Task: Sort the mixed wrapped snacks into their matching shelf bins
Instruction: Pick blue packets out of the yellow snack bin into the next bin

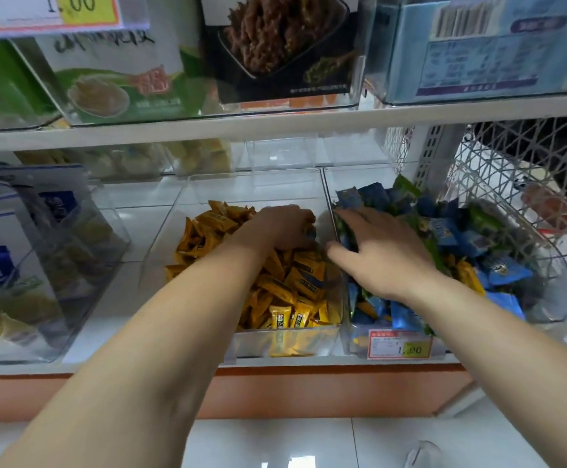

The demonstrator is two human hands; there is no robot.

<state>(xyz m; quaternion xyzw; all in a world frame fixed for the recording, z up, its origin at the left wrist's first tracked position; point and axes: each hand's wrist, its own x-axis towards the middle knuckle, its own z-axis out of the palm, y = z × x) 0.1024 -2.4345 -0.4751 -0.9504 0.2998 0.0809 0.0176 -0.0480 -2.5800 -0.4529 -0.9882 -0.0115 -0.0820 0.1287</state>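
I see the left hand (285, 228) sunk into the middle bin (285, 342), knuckles up and fingers curled down into the heap of yellow snacks (295, 285) – I cannot tell whether it grips one. The right hand (385, 255) lies flat and spread over the neighbouring bin, fingers straight and holding nothing. Its thumb reaches across the clear wall between the two bins.

Far left on the lower shelf, a clear bin (83, 265) holds blue-and-white packs, too blurred for me to read. Next comes the middle bin, filled only with yellow wrappers, as far as I can see. Touching its right side is the mixed bin (558, 282), where the sorting is not yet done: blue snacks (504, 270), green snacks (481, 219) and a few stray yellow ones (469, 276) lie jumbled together under and around the right hand. A red-bordered price tag (400, 346) sits on this bin's front face.

Above, on a white shelf board (275, 126), clear bins stand in a row, showing a green box (120, 86), a dark box (282, 45) and a pale blue box (478, 45). At the far right, a white wire mesh panel (511, 163) stands beside the mixed bin.
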